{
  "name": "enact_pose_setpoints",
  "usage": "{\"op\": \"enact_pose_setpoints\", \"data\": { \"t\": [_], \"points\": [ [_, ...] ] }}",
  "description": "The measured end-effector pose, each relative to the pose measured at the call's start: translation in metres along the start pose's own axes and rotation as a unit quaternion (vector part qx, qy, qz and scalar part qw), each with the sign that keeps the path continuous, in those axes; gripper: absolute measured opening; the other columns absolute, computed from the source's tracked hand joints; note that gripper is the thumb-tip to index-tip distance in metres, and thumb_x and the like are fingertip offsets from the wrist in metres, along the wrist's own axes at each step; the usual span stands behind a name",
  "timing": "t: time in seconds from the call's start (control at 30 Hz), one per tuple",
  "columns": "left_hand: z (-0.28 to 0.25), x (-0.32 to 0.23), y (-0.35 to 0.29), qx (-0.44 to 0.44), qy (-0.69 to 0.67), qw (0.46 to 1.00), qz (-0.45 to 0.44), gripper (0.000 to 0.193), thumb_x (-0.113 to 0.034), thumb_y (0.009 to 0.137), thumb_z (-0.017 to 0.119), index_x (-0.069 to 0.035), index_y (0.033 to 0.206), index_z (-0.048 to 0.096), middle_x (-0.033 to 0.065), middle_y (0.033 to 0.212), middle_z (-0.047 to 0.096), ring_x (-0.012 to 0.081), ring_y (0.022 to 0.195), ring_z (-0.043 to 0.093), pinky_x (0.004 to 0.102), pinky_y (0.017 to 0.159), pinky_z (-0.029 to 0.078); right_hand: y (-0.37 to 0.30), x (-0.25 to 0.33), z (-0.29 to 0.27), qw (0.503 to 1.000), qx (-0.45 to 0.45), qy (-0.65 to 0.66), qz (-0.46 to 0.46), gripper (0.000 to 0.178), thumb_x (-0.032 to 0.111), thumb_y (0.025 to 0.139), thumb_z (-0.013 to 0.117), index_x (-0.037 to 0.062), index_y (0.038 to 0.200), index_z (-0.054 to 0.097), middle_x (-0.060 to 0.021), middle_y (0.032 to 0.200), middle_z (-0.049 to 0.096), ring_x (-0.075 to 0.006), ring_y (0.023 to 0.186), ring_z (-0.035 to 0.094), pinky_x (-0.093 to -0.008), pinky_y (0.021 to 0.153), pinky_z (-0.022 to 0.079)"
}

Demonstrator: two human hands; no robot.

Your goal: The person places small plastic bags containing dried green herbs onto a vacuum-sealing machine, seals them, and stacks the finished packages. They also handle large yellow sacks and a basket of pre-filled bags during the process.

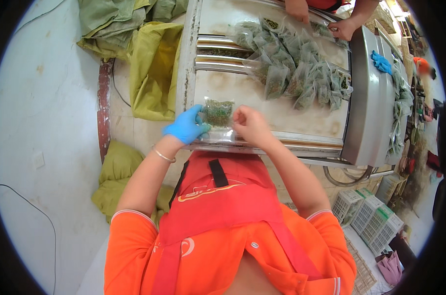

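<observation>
A clear plastic bag [218, 114] filled with small green pieces lies flat at the near edge of the machine's worktop. My left hand [187, 126], in a blue glove, grips the bag's left side between thumb and fingers. At the bag's right edge my bare right hand [251, 126] is closed, its fingertips pinched on the plastic. The bag's lower part looks unfilled and see-through. Farther off to the right, a heap of similar filled bags [295, 64] covers part of the worktop.
Across the worktop [262, 110], another person's hands [343, 28] handle bags. Metal sealing bars [301, 141] run along the near edge. A metal cover [363, 108] with a blue glove [381, 62] stands right. Yellow-green sacks [154, 69] lie left; plastic crates [375, 219] stand lower right.
</observation>
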State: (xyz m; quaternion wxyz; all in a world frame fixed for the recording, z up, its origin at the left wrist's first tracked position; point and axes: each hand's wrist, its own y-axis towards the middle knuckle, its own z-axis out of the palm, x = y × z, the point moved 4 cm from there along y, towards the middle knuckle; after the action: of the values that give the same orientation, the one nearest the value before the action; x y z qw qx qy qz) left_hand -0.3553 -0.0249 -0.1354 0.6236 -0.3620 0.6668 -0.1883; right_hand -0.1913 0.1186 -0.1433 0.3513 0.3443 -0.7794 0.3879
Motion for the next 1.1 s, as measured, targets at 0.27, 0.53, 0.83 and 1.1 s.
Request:
{"op": "enact_pose_setpoints", "data": {
  "t": [0.27, 0.53, 0.83, 1.1],
  "points": [
    [0.011, -0.020, -0.014, -0.230, 0.496, 0.803, 0.236, 0.078, -0.028, 0.077, 0.076, -0.019, 0.146, 0.041, 0.0169, 0.144, 0.044, 0.0342, 0.125, 0.050, 0.0462, 0.102, 0.041, -0.057, 0.026, 0.018, 0.963, -0.074, -0.233, -0.111, 0.011, 0.011, 0.080, 0.062, 0.0060, 0.090, 0.060, -0.0122, 0.093, 0.065, -0.0321, 0.084, 0.065, -0.0431, 0.069, 0.052],
    [0.013, -0.019, -0.007, -0.098, 0.549, 0.757, 0.340, 0.070, -0.039, 0.083, 0.068, -0.031, 0.147, 0.041, 0.0077, 0.151, 0.040, 0.0321, 0.136, 0.041, 0.0611, 0.115, 0.017, -0.096, 0.006, 0.042, 0.909, -0.033, -0.372, -0.187, 0.010, 0.015, 0.078, 0.057, 0.0084, 0.085, 0.059, -0.0046, 0.079, 0.060, -0.0235, 0.082, 0.062, -0.0400, 0.074, 0.047],
    [0.013, -0.011, -0.001, -0.123, 0.556, 0.739, 0.360, 0.061, -0.029, 0.085, 0.066, -0.032, 0.143, 0.047, 0.0067, 0.149, 0.044, 0.0318, 0.135, 0.041, 0.0599, 0.115, 0.021, -0.050, 0.043, 0.011, 0.916, -0.130, -0.267, -0.271, 0.015, 0.015, 0.074, 0.068, 0.0115, 0.087, 0.061, -0.0056, 0.094, 0.058, -0.0245, 0.091, 0.056, -0.0381, 0.076, 0.041],
    [0.022, -0.026, -0.019, -0.136, 0.515, 0.763, 0.366, 0.065, -0.027, 0.080, 0.072, -0.026, 0.141, 0.050, 0.0116, 0.146, 0.046, 0.0346, 0.134, 0.042, 0.0550, 0.113, 0.027, -0.048, 0.032, -0.029, 0.954, -0.187, -0.155, -0.174, 0.026, 0.025, 0.080, 0.073, 0.0051, 0.093, 0.060, -0.0109, 0.095, 0.056, -0.0301, 0.083, 0.058, -0.0420, 0.070, 0.047]
  ]
}}
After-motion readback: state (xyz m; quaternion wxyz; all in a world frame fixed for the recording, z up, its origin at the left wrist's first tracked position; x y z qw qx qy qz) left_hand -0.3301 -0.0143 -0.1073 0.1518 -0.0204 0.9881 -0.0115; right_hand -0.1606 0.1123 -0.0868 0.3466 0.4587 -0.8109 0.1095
